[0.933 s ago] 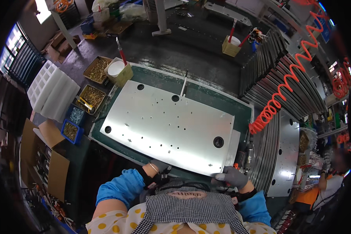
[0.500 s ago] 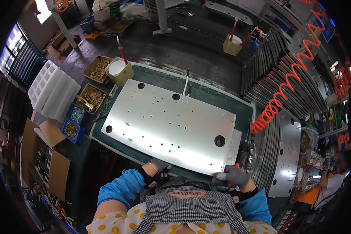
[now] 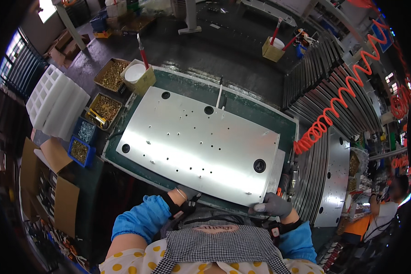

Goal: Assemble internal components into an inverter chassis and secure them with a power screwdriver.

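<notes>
A wide silver metal panel [image 3: 192,141] with small holes and several black round grommets lies on the green tabletop [image 3: 255,111] in front of me. My right hand [image 3: 276,205], in a grey glove, closes on its near right corner, thumb on top and the other fingers partly hidden. At the near edge, left of the middle, my left hand [image 3: 186,194] is gloved too and curls against the panel; its fingertips are mostly out of sight. Beside the right hand lies an orange-and-black tool [image 3: 281,189]. A thin white rod [image 3: 219,93] sticks out beyond the panel's far edge.
Left of the panel stand parts trays [image 3: 106,108], a blue bin [image 3: 80,151], a white cup [image 3: 135,73] and white foam blocks [image 3: 55,102]. An open carton [image 3: 66,205] sits nearer. On the right are stacked panels [image 3: 326,182], a red coiled hose [image 3: 333,102] and another person [image 3: 379,214].
The whole view has shifted slightly. The panel appears to have moved a little to the right on the tabletop; both hands stay at its near edge.
</notes>
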Available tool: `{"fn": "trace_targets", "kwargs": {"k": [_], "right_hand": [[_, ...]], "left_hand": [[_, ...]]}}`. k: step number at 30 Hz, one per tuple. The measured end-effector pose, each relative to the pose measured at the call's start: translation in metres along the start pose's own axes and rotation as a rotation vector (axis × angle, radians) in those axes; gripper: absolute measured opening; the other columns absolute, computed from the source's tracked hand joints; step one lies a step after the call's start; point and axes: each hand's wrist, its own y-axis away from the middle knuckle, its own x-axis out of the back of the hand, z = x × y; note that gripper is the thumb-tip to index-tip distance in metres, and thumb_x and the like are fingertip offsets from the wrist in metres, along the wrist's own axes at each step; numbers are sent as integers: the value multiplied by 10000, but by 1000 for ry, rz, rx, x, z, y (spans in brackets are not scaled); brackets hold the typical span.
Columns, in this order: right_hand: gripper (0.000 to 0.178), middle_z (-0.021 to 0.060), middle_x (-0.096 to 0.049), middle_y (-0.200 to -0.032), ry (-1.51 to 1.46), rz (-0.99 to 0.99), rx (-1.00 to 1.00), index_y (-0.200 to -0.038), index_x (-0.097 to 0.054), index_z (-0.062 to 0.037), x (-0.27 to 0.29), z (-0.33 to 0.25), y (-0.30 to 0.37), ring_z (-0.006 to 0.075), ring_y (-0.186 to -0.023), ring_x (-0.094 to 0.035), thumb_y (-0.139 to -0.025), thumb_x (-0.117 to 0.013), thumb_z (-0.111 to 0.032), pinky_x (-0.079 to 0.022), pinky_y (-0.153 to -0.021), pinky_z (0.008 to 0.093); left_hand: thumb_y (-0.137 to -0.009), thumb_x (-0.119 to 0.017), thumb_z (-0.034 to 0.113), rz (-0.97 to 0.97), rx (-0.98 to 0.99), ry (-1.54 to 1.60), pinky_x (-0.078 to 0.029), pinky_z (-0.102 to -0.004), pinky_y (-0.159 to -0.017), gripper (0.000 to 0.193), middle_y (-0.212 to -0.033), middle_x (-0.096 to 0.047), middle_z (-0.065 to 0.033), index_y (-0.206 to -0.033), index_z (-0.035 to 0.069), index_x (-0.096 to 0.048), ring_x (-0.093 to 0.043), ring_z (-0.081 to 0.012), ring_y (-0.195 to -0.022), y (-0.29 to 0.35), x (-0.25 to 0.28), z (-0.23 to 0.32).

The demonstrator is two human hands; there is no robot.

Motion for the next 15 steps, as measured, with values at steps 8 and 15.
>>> {"fn": "trace_targets", "kwargs": {"k": [8, 15], "right_hand": [[556, 138, -702, -998, -142, -26, 25, -1138, -675, 28, -4, -1, -2, 216, -972, -640, -805, -745, -412, -486, -881, 309], [711, 89, -633, -731, 194, 170, -100, -1053, -702, 44, 1, -9, 2, 154, -682, -570, -817, -611, -620, -425, -594, 276]], "left_hand": [[-834, -614, 288, -4, 4, 6, -479, -443, -909, 330, -1075, -687, -105, -1117, 134, -684, -632, -327, -987, 2, 2, 0], [-841, -607, 287, -16, -3, 0, -478, -440, -909, 326, -1079, -688, -103, -1119, 136, -684, -633, -325, -989, 1, 2, -5]]}}
